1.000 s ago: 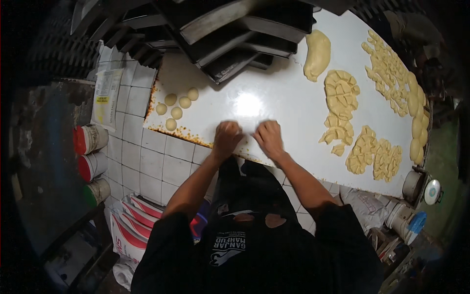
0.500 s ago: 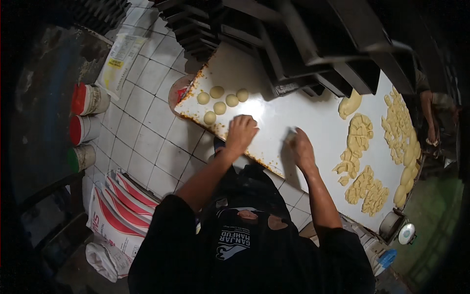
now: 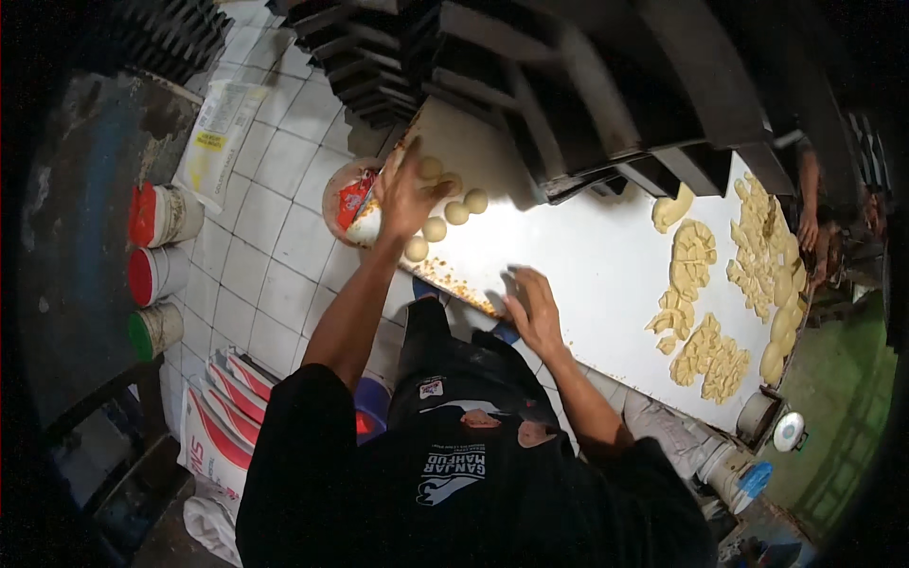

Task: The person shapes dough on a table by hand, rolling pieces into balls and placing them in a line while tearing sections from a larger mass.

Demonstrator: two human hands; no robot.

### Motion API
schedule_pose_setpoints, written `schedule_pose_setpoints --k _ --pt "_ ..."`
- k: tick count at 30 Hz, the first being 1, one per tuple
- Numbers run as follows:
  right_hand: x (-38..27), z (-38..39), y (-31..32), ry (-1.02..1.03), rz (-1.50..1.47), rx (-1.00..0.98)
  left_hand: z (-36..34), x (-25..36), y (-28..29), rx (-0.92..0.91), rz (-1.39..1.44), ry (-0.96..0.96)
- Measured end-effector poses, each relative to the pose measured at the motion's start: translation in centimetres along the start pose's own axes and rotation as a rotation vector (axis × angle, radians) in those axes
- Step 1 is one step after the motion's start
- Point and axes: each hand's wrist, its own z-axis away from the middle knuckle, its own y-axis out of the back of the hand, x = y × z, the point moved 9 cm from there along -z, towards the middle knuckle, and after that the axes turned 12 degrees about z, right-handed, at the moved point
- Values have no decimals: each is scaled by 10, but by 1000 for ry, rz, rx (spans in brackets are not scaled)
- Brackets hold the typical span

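Note:
My left hand (image 3: 405,201) reaches over the near left corner of the white table (image 3: 587,275), fingers stretched and thumb apart. It lies among smooth, pale dough balls (image 3: 456,213); one is by its fingers and another, blurred, by its thumb. Its palm side is hidden, as is anything under it. Several other balls sit in a loose row to the right of this hand. My right hand (image 3: 536,310) hovers at the table's front edge, open with spread fingers and nothing visible in it. Cut dough pieces (image 3: 693,256) lie in clumps on the table's right side.
Stacked dark metal pans (image 3: 568,114) overhang the table's back. A round tub with red contents (image 3: 348,201) stands beyond the left corner. Lidded buckets (image 3: 159,273) and sacks (image 3: 213,431) stand on the left floor. Another person's hand (image 3: 808,230) is at the far right.
My left hand has moved left and away from me, onto the dough balls. My right hand has come left and nearer, its fingers now spread. The whole view has shifted slightly.

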Motion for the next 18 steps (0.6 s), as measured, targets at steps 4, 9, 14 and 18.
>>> schedule_pose_setpoints --k 4,9,14,18 --pt "90 98 64 -292 62 207 33 103 -59 31 -87 -197" --pt "213 196 121 -467 294 314 163 227 -252 -633 440 -331" --pt "313 280 236 -921 207 453 244 286 -403 -674 407 -383" --pt "332 283 262 -742 545 691 276 358 -482 -760 315 -533"
